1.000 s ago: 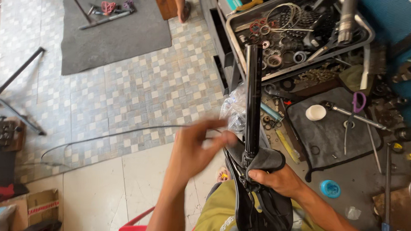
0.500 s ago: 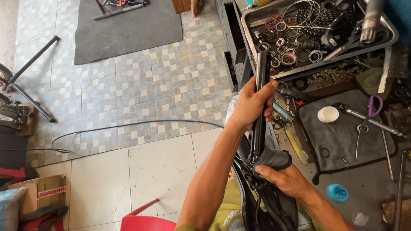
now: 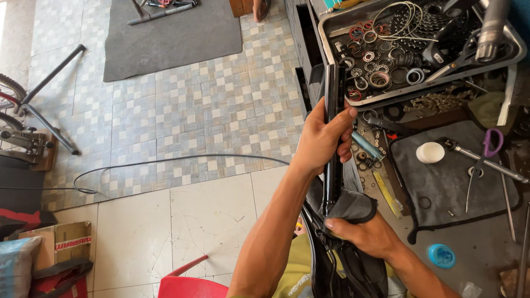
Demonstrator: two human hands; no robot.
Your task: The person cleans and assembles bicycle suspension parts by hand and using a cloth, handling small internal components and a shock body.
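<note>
- My left hand (image 3: 322, 136) is wrapped tight around a long black metal post (image 3: 334, 116), fingers curled over its far side, gripping it about halfway up its visible length.
- My right hand (image 3: 365, 234) sits lower on that same post, pinching a dark grey cloth (image 3: 349, 205) bunched around the tube; thumb pressed on the fabric, so this grip is closed on cloth rather than on bare metal.
- The post runs away from both hands, its far end reaching the edge of the bench; its near end meets a black bicycle saddle (image 3: 346, 275) that lies below my right hand, against my lap.
- Just beyond the left hand's fingertips, a small light-blue cylinder (image 3: 367, 146) lies on the bench.
- Further out past the post's top, a grey metal tray (image 3: 335, 33) holds rings, bearings and coiled cable.
- To the right of both grips, a dark mat (image 3: 436, 186) carries a white round cap (image 3: 430, 152) and purple-handled scissors (image 3: 485, 155).
- Near my right forearm, a blue round lid (image 3: 442, 255) rests on the bench.
- To the left of my left arm, a thin black cable (image 3: 175, 160) curves across the tiled floor (image 3: 177, 103).
- Beneath my left elbow sits a red plastic seat (image 3: 190, 290).
</note>
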